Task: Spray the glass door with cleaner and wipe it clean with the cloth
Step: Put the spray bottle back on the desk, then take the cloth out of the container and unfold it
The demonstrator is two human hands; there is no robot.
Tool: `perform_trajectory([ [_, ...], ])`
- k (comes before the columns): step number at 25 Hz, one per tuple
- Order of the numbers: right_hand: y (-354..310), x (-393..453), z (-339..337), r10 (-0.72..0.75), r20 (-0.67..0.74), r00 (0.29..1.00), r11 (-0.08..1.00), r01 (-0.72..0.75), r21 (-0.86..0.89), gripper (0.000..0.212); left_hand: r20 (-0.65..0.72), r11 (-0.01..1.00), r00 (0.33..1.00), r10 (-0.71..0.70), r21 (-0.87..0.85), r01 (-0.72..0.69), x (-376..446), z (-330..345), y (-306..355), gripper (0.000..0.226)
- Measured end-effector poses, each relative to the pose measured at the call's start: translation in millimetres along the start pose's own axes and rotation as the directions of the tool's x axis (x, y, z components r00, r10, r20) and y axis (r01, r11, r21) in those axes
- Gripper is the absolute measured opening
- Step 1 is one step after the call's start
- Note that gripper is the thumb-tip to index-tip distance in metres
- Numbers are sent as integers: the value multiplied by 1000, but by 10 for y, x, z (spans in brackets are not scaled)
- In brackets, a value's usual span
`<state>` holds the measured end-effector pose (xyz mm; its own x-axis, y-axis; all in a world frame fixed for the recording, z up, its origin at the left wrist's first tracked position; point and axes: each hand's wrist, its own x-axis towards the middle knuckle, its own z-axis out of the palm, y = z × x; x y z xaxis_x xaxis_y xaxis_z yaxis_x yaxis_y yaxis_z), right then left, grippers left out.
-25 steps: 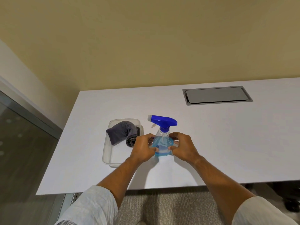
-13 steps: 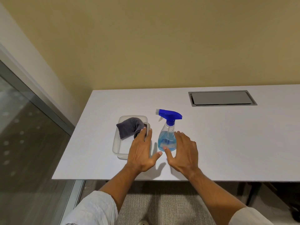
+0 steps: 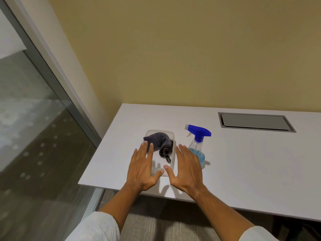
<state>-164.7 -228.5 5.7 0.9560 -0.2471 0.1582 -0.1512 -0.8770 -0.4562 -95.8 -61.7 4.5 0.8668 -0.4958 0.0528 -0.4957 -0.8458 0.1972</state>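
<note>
Fingers of both hands spread flat, holding nothing: left hand (image 3: 143,168) and right hand (image 3: 186,169) have let go of the spray bottle (image 3: 198,146) and moved over the clear tub (image 3: 171,136) near the desk's (image 3: 251,171) front-left corner. I read this as going for the cloth (image 3: 159,140), dark grey, bunched in the tub. Bottle upright beside it, blue liquid low. Glass door (image 3: 34,136) at left, unsprayed.

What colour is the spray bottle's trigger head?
Bright blue, with a white nozzle tip; the spray bottle shows clearly in the head view.
</note>
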Motion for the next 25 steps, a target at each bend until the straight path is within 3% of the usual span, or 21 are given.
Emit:
perform_trajectory([
  [10, -233, 712, 308, 19, -4, 1000, 1000, -19, -13, 79, -1, 988, 1000, -11, -153, 10, 570, -77, -507, 91],
  [14, -220, 1061, 488, 134, 48, 990, 991, -133, -15, 63, 21, 985, 999, 27, -172, -23, 956, 17, -732, 68],
  [19, -189, 1385, 640, 305, 84, 949, 952, -301, -60, 45, 96, 976, 993, 71, -212, -50, 1391, 175, -903, 63],
  [25, -151, 1601, 760, 374, 105, 921, 925, -362, -119, 22, 167, 975, 975, 148, -191, -115, 1696, 318, -930, 39],
])
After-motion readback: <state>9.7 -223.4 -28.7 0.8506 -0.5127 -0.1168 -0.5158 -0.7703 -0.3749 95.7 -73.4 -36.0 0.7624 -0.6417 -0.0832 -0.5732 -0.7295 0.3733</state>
